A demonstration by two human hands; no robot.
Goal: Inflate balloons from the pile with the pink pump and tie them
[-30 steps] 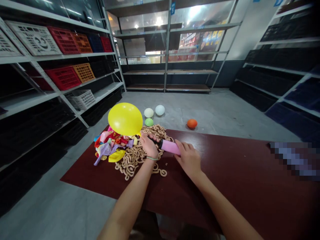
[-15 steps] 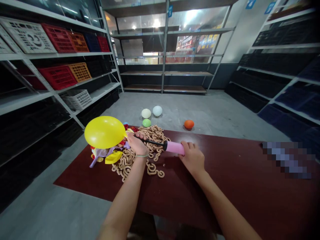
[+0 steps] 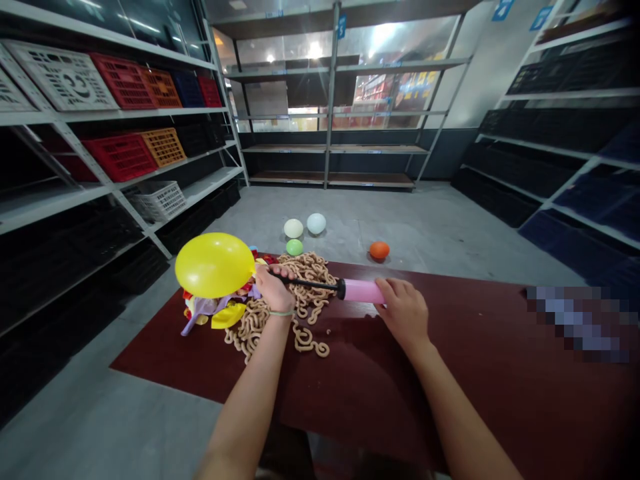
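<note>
A large inflated yellow balloon [image 3: 215,265] hangs over the left part of the dark red table [image 3: 475,347]. My left hand [image 3: 274,288] is closed round the balloon's neck and the black end of a hand pump. The pink barrel of the pump [image 3: 361,291] is gripped at its right end by my right hand [image 3: 404,313], and a black rod shows between the hands. Under and behind my left hand lie a heap of tan curled strands [image 3: 305,267] and a pile of uninflated balloons [image 3: 227,316] in yellow, purple and red.
On the grey floor beyond the table lie a pale yellow balloon [image 3: 293,229], a light blue one [image 3: 316,224], a green one [image 3: 295,247] and an orange one [image 3: 379,251]. Shelves with crates [image 3: 123,157] stand at the left. A blurred object [image 3: 575,320] lies at the table's right.
My right hand has moved right with the pink barrel, and more of the black rod shows. The yellow balloon and my left hand have barely moved.
</note>
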